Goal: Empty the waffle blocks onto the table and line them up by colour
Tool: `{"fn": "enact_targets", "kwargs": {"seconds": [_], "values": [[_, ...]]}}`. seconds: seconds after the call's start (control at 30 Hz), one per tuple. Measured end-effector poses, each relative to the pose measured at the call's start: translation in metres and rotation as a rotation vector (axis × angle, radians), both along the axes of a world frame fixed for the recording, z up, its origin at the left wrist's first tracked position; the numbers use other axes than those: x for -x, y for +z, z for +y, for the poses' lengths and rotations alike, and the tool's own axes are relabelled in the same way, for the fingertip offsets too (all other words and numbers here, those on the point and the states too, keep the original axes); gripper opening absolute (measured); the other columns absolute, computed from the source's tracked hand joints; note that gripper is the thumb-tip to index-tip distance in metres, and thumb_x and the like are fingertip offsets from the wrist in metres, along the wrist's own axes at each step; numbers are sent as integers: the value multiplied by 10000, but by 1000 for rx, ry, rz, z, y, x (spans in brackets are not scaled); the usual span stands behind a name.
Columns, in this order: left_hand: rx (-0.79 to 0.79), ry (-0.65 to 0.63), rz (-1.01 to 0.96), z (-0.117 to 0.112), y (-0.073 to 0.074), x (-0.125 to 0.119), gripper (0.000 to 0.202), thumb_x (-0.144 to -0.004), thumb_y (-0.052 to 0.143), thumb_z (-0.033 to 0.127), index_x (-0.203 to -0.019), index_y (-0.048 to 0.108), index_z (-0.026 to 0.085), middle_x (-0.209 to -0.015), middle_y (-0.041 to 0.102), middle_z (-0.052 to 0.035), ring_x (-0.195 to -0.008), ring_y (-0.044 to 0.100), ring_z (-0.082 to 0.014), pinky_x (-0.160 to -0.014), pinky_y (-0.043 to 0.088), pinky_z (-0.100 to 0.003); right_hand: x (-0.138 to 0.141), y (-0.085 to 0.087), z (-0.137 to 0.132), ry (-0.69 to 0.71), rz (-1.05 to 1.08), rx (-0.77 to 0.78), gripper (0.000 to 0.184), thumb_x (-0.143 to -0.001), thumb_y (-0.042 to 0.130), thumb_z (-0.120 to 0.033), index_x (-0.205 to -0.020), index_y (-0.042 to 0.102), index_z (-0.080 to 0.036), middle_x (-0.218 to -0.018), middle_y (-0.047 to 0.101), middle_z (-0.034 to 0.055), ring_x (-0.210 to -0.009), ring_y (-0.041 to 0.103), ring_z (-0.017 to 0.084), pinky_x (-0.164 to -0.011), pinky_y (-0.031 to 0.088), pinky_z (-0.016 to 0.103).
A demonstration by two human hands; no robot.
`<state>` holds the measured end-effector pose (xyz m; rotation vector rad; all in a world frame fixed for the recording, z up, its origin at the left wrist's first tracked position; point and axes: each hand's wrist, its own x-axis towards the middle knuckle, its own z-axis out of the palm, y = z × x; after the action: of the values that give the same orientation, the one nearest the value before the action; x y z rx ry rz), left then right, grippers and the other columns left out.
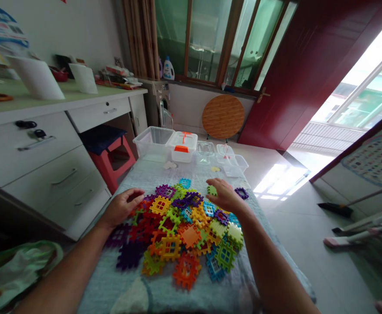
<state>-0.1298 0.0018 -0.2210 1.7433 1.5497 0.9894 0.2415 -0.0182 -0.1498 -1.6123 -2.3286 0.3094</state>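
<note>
A heap of colourful interlocking plastic tiles in purple, yellow, orange, green, blue and red lies on a table covered with a pale blue cloth. My left hand rests palm down on the heap's left edge, fingers spread over red and purple tiles. Over the heap's far right edge my right hand reaches with its fingers stretched out, touching a green tile. A lone purple tile lies just right of that hand.
Clear plastic bins, a white box with an orange handle and small clear containers stand at the table's far end. A white desk with drawers and a red stool are on the left. A broom lies on the floor at right.
</note>
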Motion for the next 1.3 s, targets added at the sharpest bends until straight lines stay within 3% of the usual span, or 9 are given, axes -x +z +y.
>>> {"fn": "enact_targets", "kwargs": {"seconds": [0.07,0.23,0.4,0.57,0.73,0.87,1.0,1.13,1.3], "values": [[9,-6,-7,-1,2,-1,521,-709,621,631,-970,713,189,-971,752,-60,-904,694,-248,-881,534,-329,24,-2,-9,29,66,-19,429,-863,599,-290,-1280,555,-200,-1226,611,101,-1131,539,229,-983,398,347],[9,-20,-17,-2,1,0,510,-733,611,607,-993,700,177,-1007,744,-76,-945,682,-257,-914,514,-348,55,-18,-10,13,-3,-29,333,-860,542,-138,-1167,648,-212,-1088,673,77,-1034,579,215,-945,396,321],[24,-19,-35,-1,-1,1,490,-734,616,588,-993,701,181,-1011,741,-76,-949,676,-257,-926,509,-363,51,-27,-7,-18,59,-82,188,-868,549,-141,-947,698,-225,-961,672,56,-955,579,203,-896,397,319],[36,-14,-43,-1,0,0,496,-730,619,586,-994,700,174,-1004,741,-77,-934,678,-258,-918,511,-367,30,-23,-11,-40,397,-117,142,-873,514,-219,-892,655,-207,-913,661,50,-902,589,182,-869,429,307],[32,-15,-39,-1,1,-1,503,-727,618,595,-986,698,171,-991,741,-79,-929,677,-258,-909,509,-363,-8,-11,-16,-96,567,175,117,-779,507,-261,-826,600,-208,-726,585,-3,-680,536,148,-636,437,255],[36,-9,-34,-3,3,-2,513,-724,618,604,-988,699,171,-993,741,-80,-929,677,-258,-909,510,-360,-32,0,-23,53,599,454,107,-696,522,-243,-728,607,-186,-661,578,-6,-633,522,135,-578,409,238],[34,2,-22,-4,5,-2,513,-720,619,606,-982,704,174,-975,746,-67,-914,685,-251,-898,516,-344,-41,0,-24,135,438,591,188,-745,543,-313,-742,678,-182,-723,647,5,-689,574,149,-611,429,247],[34,5,-4,-3,3,-1,510,-723,618,600,-993,703,175,-981,747,-65,-911,688,-247,-899,516,-339,-38,-9,-21,-49,131,468,161,-741,609,-333,-689,648,-186,-665,624,-12,-625,541,128,-527,354,232],[31,3,-8,-2,1,-1,499,-726,624,591,-993,703,177,-989,747,-67,-919,688,-247,-903,516,-338,-31,-14,-23,-101,-19,419,201,-696,694,-344,-798,629,-184,-781,666,15,-677,561,137,-569,367,236]]}}
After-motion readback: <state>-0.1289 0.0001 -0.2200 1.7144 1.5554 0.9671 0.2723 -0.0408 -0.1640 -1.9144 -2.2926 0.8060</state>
